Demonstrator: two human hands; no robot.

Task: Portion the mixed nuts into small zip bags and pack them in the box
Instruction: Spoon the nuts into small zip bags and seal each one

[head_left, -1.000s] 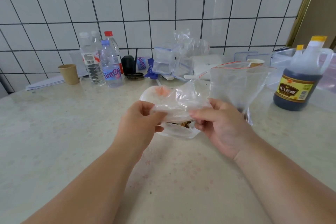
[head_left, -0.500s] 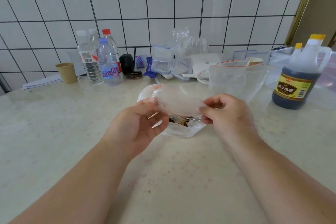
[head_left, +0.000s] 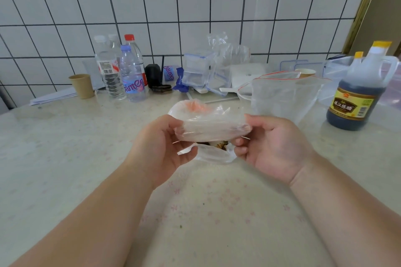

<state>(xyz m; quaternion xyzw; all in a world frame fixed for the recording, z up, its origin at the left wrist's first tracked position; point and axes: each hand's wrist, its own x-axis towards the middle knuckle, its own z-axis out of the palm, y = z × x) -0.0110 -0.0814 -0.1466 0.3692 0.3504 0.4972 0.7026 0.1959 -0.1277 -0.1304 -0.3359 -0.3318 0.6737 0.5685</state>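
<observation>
I've got both hands, left hand and right hand, pinching a small zip bag by its ends. Opening step; next, probably spread its mouth for nuts.

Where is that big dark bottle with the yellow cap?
In the head view the dark vinegar bottle with the yellow cap stands at the far right of the pale marble-patterned table, just right of the upright clear zip bag with the red seal.

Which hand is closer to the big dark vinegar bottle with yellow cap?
Right. The right hand is toward the dark vinegar bottle with the yellow cap, which stands at the far right; the left hand is farther away.
</observation>
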